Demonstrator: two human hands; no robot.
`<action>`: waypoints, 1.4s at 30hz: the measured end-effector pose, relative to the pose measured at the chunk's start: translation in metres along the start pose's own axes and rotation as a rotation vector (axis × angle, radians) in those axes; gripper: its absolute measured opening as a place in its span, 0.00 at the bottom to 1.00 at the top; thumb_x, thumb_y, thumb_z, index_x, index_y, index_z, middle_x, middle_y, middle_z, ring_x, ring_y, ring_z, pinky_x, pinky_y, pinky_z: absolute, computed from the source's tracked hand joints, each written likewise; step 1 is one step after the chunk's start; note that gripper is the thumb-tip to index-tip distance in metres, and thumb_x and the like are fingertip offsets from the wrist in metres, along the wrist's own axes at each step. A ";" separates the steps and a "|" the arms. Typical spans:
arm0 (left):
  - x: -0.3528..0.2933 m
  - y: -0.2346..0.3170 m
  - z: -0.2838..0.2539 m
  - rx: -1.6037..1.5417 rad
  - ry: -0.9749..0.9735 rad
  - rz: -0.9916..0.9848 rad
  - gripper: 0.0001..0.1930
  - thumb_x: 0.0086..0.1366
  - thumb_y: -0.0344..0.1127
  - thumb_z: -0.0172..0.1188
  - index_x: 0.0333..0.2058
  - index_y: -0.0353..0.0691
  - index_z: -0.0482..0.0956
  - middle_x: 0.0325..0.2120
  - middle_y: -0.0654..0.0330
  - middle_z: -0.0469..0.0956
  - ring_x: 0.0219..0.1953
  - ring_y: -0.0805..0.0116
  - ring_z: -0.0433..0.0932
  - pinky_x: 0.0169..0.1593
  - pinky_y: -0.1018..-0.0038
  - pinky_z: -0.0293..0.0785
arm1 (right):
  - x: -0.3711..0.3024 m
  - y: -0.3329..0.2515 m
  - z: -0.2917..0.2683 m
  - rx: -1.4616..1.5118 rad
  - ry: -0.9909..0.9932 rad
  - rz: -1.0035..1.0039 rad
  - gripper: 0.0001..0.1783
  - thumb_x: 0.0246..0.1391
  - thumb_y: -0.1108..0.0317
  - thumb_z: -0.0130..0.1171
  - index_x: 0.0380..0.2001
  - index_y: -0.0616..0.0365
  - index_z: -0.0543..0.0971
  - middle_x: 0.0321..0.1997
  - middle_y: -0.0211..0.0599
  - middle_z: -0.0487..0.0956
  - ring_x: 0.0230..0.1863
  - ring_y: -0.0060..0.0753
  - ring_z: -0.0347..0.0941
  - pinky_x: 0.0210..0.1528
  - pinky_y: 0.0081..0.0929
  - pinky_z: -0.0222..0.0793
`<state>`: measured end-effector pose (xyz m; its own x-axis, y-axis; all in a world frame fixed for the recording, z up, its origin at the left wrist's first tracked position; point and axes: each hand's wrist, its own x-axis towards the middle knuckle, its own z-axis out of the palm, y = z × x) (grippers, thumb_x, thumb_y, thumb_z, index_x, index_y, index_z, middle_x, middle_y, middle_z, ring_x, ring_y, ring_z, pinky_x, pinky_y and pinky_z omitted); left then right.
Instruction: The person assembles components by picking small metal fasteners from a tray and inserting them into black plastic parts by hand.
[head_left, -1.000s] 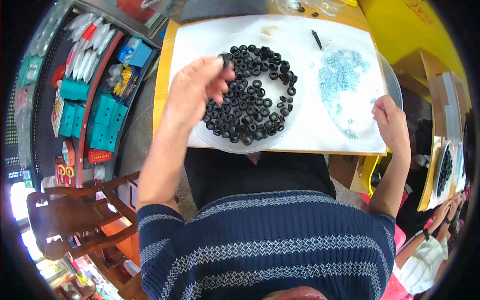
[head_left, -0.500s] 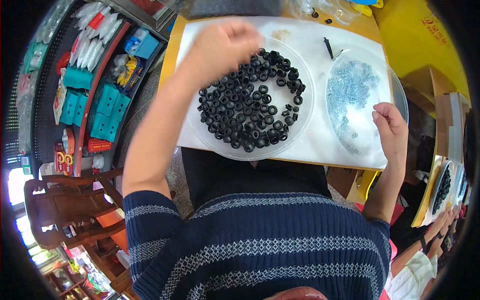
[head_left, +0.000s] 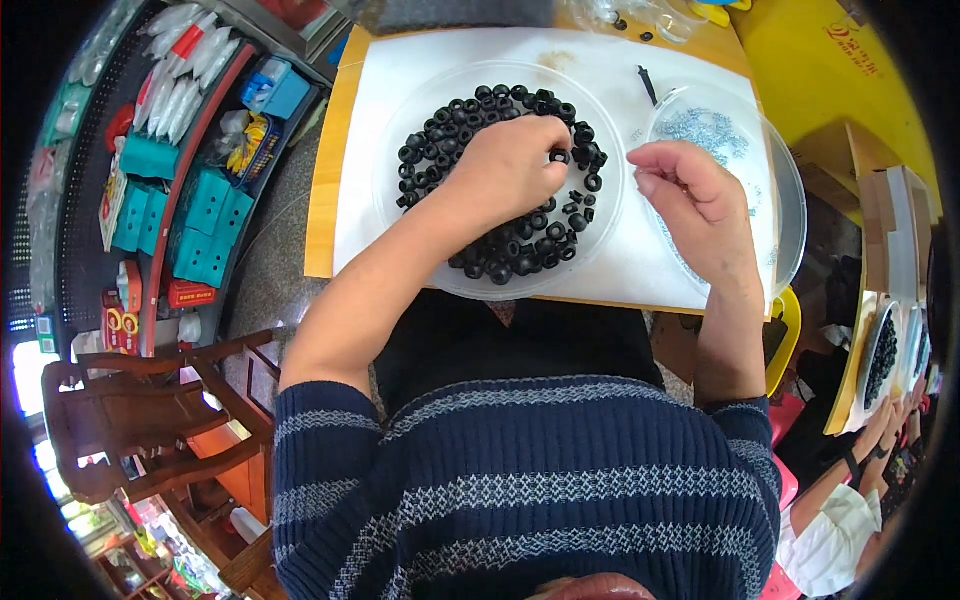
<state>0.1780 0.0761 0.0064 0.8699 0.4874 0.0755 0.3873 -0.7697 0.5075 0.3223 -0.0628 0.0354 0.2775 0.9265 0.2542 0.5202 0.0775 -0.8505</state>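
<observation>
My left hand (head_left: 510, 168) is over a round clear tray (head_left: 392, 245) heaped with small black ring-like plastic parts (head_left: 500, 265). Its thumb and fingertips pinch one black ring-like part (head_left: 559, 156). My right hand (head_left: 700, 205) is at the left side of a second clear tray (head_left: 795, 262), a little apart from my left hand. Thumb and index finger are pressed together there; whatever is between them is too small to make out. Tiny silvery-blue pieces (head_left: 705, 132) lie spread in that second tray, partly covered by my right hand and wrist.
White sheeting covers the wooden table (head_left: 322, 225). A thin black tool (head_left: 648, 85) lies behind the right tray. Shelves with teal boxes (head_left: 212, 225) stand at left, near a wooden chair (head_left: 130, 420). At far right, another person's hands (head_left: 880, 430) are beside another black-filled tray (head_left: 882, 360).
My left hand has come down and right from above the tray's far left, and now pinches a black ring-like part. My right hand has moved left and away from me, toward the left hand.
</observation>
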 end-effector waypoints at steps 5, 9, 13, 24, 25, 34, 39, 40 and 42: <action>-0.035 0.002 -0.019 -1.285 -0.103 -0.349 0.13 0.52 0.26 0.54 0.38 0.33 0.71 0.32 0.57 0.74 0.30 0.71 0.75 0.33 0.78 0.73 | 0.002 -0.006 0.021 0.240 0.004 0.054 0.08 0.45 0.77 0.52 0.32 0.61 0.74 0.26 0.30 0.73 0.29 0.19 0.69 0.32 0.16 0.65; -0.053 -0.011 -0.010 -1.704 -0.123 -0.381 0.13 0.55 0.24 0.51 0.40 0.31 0.70 0.34 0.55 0.73 0.32 0.70 0.75 0.37 0.78 0.75 | 0.004 -0.011 0.033 0.310 -0.065 0.081 0.07 0.45 0.77 0.52 0.32 0.61 0.74 0.26 0.30 0.73 0.29 0.17 0.68 0.31 0.15 0.64; -0.056 -0.018 -0.005 -1.841 -0.115 -0.350 0.13 0.56 0.26 0.51 0.42 0.31 0.69 0.35 0.52 0.73 0.32 0.68 0.76 0.37 0.76 0.76 | 0.004 -0.010 0.040 0.259 -0.102 0.068 0.06 0.45 0.76 0.52 0.30 0.61 0.74 0.27 0.31 0.74 0.29 0.18 0.69 0.31 0.16 0.64; -0.055 -0.020 -0.006 -1.905 -0.080 -0.323 0.08 0.55 0.26 0.52 0.36 0.34 0.70 0.30 0.54 0.74 0.30 0.69 0.76 0.35 0.77 0.77 | 0.006 -0.011 0.047 0.296 -0.125 0.119 0.07 0.44 0.76 0.52 0.30 0.61 0.74 0.27 0.30 0.74 0.30 0.18 0.69 0.32 0.16 0.65; -0.055 -0.019 -0.006 -1.891 -0.062 -0.352 0.07 0.56 0.26 0.52 0.35 0.34 0.70 0.29 0.54 0.75 0.29 0.70 0.76 0.34 0.78 0.76 | 0.006 -0.011 0.048 0.311 -0.124 0.121 0.07 0.44 0.76 0.52 0.30 0.60 0.74 0.27 0.30 0.74 0.30 0.17 0.69 0.32 0.15 0.65; -0.055 -0.023 -0.002 -1.936 -0.040 -0.347 0.09 0.57 0.28 0.51 0.37 0.33 0.70 0.29 0.55 0.75 0.27 0.73 0.75 0.31 0.82 0.76 | 0.009 -0.013 0.054 0.361 -0.150 0.125 0.06 0.44 0.75 0.53 0.29 0.60 0.73 0.26 0.28 0.74 0.28 0.16 0.68 0.31 0.15 0.64; -0.056 -0.020 -0.003 -1.861 -0.017 -0.454 0.11 0.56 0.27 0.52 0.38 0.33 0.69 0.28 0.57 0.74 0.27 0.71 0.76 0.31 0.79 0.76 | 0.010 -0.012 0.060 0.333 -0.128 0.128 0.05 0.44 0.75 0.53 0.28 0.60 0.73 0.25 0.29 0.74 0.28 0.17 0.68 0.30 0.15 0.65; -0.056 -0.019 -0.002 -1.844 -0.030 -0.429 0.10 0.56 0.27 0.52 0.38 0.33 0.70 0.28 0.56 0.74 0.27 0.71 0.76 0.31 0.79 0.77 | 0.010 -0.013 0.061 0.313 -0.129 0.122 0.05 0.44 0.75 0.54 0.28 0.60 0.73 0.25 0.29 0.74 0.29 0.17 0.69 0.30 0.16 0.65; -0.057 -0.018 -0.003 -1.828 -0.043 -0.404 0.09 0.56 0.27 0.52 0.37 0.32 0.71 0.27 0.56 0.74 0.27 0.72 0.76 0.31 0.79 0.77 | 0.010 -0.011 0.063 0.318 -0.126 0.114 0.05 0.44 0.74 0.54 0.28 0.60 0.72 0.25 0.30 0.74 0.28 0.18 0.69 0.30 0.16 0.65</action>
<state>0.1202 0.0633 -0.0049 0.8385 0.4720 -0.2724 -0.1927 0.7243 0.6620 0.2685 -0.0312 0.0182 0.2072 0.9723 0.1080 0.2091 0.0638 -0.9758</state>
